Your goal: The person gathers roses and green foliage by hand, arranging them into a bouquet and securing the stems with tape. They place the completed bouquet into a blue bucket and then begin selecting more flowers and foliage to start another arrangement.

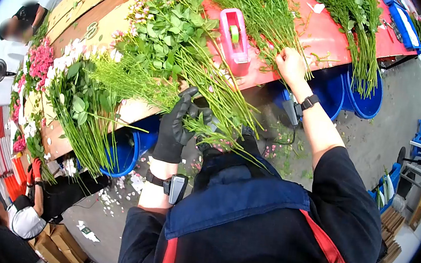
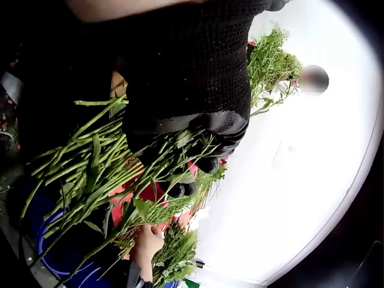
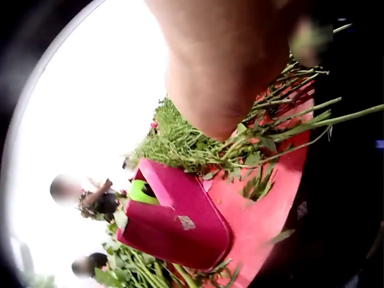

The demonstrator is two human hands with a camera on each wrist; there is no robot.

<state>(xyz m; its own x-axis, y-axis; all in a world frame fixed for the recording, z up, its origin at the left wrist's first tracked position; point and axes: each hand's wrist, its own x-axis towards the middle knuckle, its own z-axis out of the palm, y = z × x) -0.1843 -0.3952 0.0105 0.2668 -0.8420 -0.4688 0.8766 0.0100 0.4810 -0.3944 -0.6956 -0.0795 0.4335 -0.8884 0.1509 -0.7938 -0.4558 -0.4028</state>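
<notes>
The left hand (image 1: 177, 125), in a black glove, holds a leafy green sprig (image 1: 215, 134) in the head view, its fingers curled round the stems. Beside it, rose stems (image 1: 216, 83) with pale pink blooms lie over the table edge. The bare right hand (image 1: 291, 67) is at the stem ends of a feathery green bunch (image 1: 250, 11); its fingers are bent there, and what they pinch is partly hidden. Between the hands stands a pink tape dispenser (image 1: 235, 41) with a green roll, also seen in the right wrist view (image 3: 180, 234).
Blue buckets (image 1: 329, 93) stand under the table edge. A white-flowered bunch (image 1: 80, 111) lies at the left, another green bunch (image 1: 357, 31) at the right. Scissors (image 1: 91, 30) rest farther back. Other people are at the left, one with red gloves (image 1: 35, 169).
</notes>
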